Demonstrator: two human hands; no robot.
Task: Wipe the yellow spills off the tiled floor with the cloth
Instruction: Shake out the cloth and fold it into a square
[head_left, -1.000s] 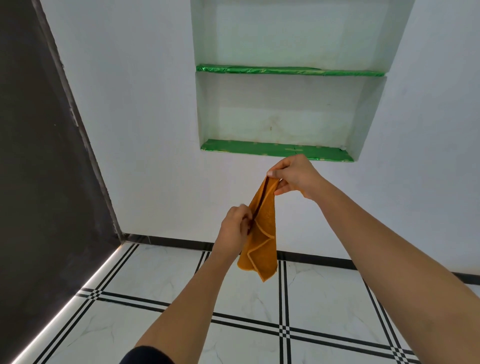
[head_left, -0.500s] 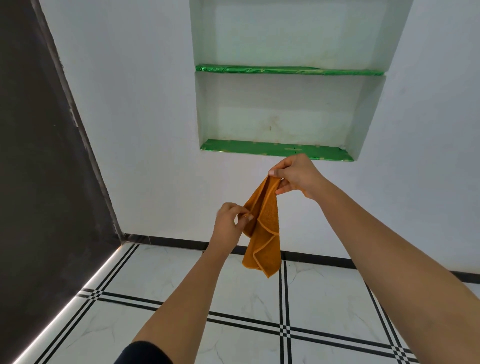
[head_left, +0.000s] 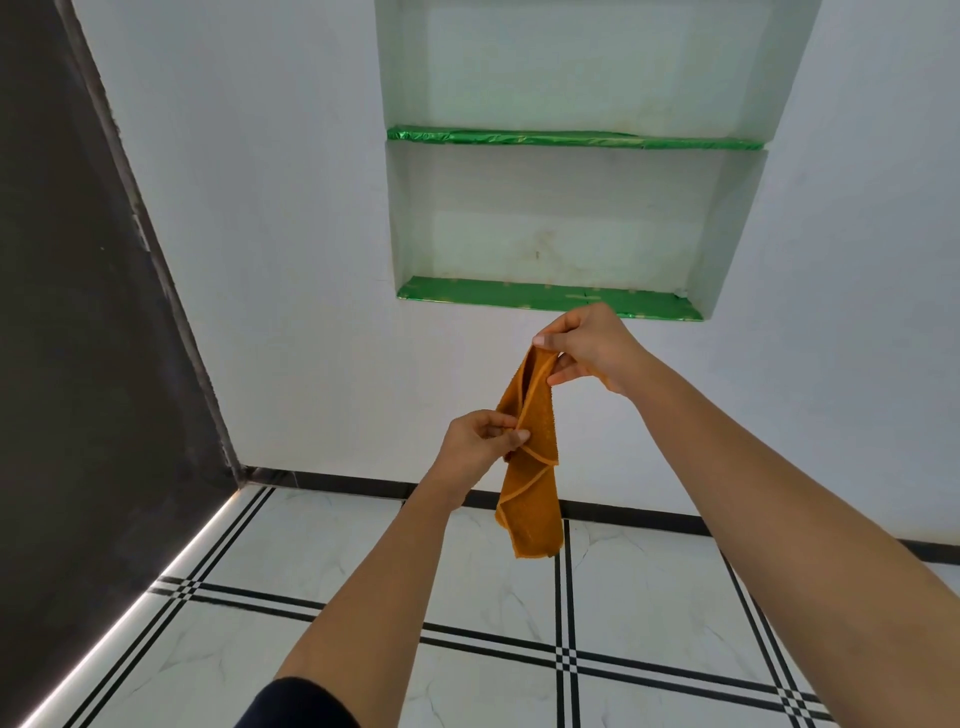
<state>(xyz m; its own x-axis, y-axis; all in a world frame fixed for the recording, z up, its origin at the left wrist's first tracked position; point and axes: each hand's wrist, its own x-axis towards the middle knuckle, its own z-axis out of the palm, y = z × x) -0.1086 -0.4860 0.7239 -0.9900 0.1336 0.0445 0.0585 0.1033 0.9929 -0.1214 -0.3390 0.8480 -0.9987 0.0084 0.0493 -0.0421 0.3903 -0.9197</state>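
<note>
Hands pinch the orange terry cloth (head_left: 530, 467) in mid-air: your right hand (head_left: 587, 345) at its top corner, your left hand (head_left: 475, 441) mid-edge. Fold it flat before lowering to the white tiled floor (head_left: 322, 551); no yellow spills show.

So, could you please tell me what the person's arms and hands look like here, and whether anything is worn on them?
Both hands are bare: no gloves, rings or watch show on the left hand or the right hand. Both forearms are uncovered along all that is in view. The only clothing visible is the edge of a dark sleeve on the left arm, at the bottom of the picture. No markings show.
</note>
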